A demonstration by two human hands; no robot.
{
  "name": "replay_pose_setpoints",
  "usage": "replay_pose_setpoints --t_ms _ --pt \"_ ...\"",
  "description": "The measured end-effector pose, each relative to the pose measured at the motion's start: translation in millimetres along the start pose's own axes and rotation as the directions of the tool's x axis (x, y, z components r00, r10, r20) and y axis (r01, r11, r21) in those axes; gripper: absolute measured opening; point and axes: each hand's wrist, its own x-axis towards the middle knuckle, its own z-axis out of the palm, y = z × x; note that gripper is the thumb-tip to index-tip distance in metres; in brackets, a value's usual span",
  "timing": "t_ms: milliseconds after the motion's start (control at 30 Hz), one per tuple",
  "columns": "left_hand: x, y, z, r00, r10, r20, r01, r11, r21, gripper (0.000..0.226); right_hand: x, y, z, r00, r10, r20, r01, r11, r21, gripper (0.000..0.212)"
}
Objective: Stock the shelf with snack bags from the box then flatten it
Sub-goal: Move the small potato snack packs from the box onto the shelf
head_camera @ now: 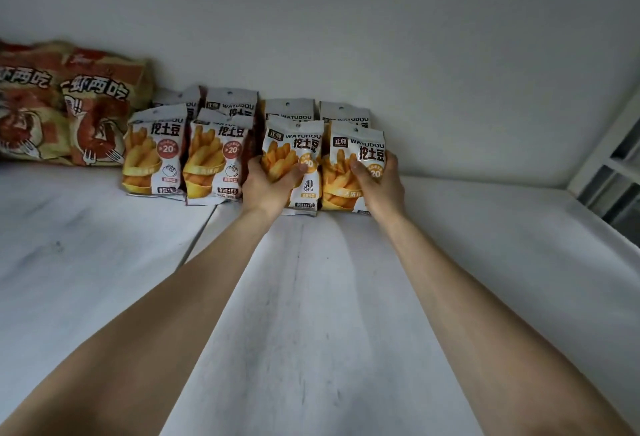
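Both my arms reach far into a white shelf (311,297). My left hand (266,186) grips a white-and-yellow fries snack bag (298,155), standing upright on the shelf. My right hand (379,184) grips a matching snack bag (349,165) right beside it. Behind these two stand two more bags of the same kind (289,110). To the left stand two fries bags with red labels (152,151), with others behind them. The box is out of view.
Two large red-and-yellow shrimp snack bags (69,106) lean against the back wall at far left. A seam between shelf boards (199,234) runs toward me. The shelf's right edge (606,238) meets a white frame (609,144) at far right.
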Motion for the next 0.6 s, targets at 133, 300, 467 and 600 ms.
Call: replay_pose_setpoints --t_ms 133,300,467,600 --pt "8.5 -2.8 5.0 1.0 -0.005 -0.003 0.005 1.0 0.007 0.077 8.5 0.7 4.2 0.999 0.032 0.019 -0.032 0.999 -0.021 0.06" --pt "12.8 2.5 9.9 0.997 0.056 -0.053 -0.047 0.987 0.156 0.08 12.3 -0.8 4.6 0.998 0.059 0.015 -0.057 0.994 -0.096 0.07" --pt "4.8 12.6 8.2 0.971 0.234 -0.051 -0.203 0.918 0.34 0.092 -2.6 -5.9 -1.0 0.995 -0.062 -0.079 0.033 0.945 -0.325 0.084" --pt "-10.4 1.2 -3.4 0.935 0.346 0.078 -0.345 0.839 0.421 0.099 -25.9 -0.2 -11.8 0.976 -0.196 0.096 0.218 0.906 -0.362 0.093"
